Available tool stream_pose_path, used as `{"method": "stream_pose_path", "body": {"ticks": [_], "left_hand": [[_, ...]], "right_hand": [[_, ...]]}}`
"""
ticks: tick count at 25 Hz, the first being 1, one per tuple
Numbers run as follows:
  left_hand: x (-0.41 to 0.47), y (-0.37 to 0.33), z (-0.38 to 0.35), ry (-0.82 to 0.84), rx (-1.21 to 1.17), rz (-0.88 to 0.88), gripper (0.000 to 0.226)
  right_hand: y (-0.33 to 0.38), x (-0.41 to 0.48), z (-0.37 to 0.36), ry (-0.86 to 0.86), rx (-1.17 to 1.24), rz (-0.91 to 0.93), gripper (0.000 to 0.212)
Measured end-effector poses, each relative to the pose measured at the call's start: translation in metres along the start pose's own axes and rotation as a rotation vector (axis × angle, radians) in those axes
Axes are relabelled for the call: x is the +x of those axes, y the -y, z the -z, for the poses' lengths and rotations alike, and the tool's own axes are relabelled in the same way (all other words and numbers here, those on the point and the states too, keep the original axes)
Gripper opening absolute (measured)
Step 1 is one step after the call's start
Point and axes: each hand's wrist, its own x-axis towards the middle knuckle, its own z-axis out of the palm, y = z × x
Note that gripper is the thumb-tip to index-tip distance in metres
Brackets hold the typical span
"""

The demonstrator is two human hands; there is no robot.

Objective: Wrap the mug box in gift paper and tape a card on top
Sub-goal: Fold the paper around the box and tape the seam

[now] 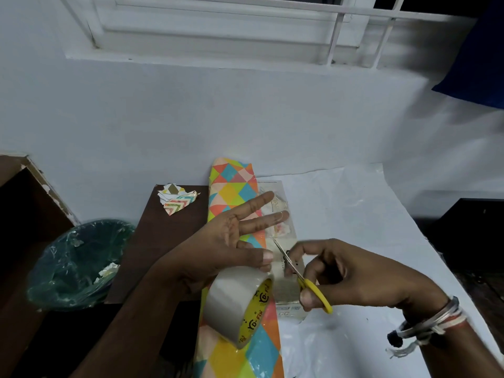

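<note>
Above a half-hidden card, left hand with tape roll in grip, right hand around yellow scissors.

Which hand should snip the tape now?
Probably the right hand. It grips the scissors, and their blades are right by the strip pulled from the roll. The left hand holds that roll, so it is busy.

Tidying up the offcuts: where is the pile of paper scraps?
Head view, left of centre: the paper scraps lie at the far end of the brown table, just left of the gift paper.
</note>
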Motion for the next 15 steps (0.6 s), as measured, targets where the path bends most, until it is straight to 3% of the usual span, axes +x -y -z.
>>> {"method": "stream_pose_path", "body": {"ticks": [2,5,6,8,10,12,14,15], "left_hand": [[-0.002,-0.001,0.006,-0.040,-0.025,-0.026,0.095],[-0.005,-0.001,0.011,-0.066,-0.023,-0.059,0.095],[-0.005,-0.002,0.011,-0.066,-0.018,-0.067,0.096],[-0.005,-0.002,0.009,-0.067,-0.013,-0.078,0.098],[-0.005,-0.004,0.008,-0.069,-0.016,-0.085,0.098],[-0.006,-0.006,0.008,-0.060,-0.006,-0.092,0.099],[-0.006,-0.008,0.008,-0.043,0.019,-0.098,0.100],[-0.007,-0.008,0.008,-0.041,0.025,-0.097,0.100]], "right_hand": [[-0.006,0.002,0.002,-0.180,-0.143,-0.040,0.027],[-0.017,0.017,0.001,-0.445,-0.672,-0.118,0.008],[-0.016,0.022,-0.002,-0.453,-0.797,-0.160,0.002],[-0.018,0.029,-0.008,-0.395,-0.996,-0.250,0.019],[-0.021,0.033,-0.011,-0.395,-1.095,-0.226,0.034],[-0.011,0.034,-0.014,-0.603,-0.847,-0.090,0.024],[0.003,0.038,-0.021,-0.834,-0.230,0.117,0.019],[0.012,0.041,-0.026,-0.854,0.048,0.171,0.024]]}}
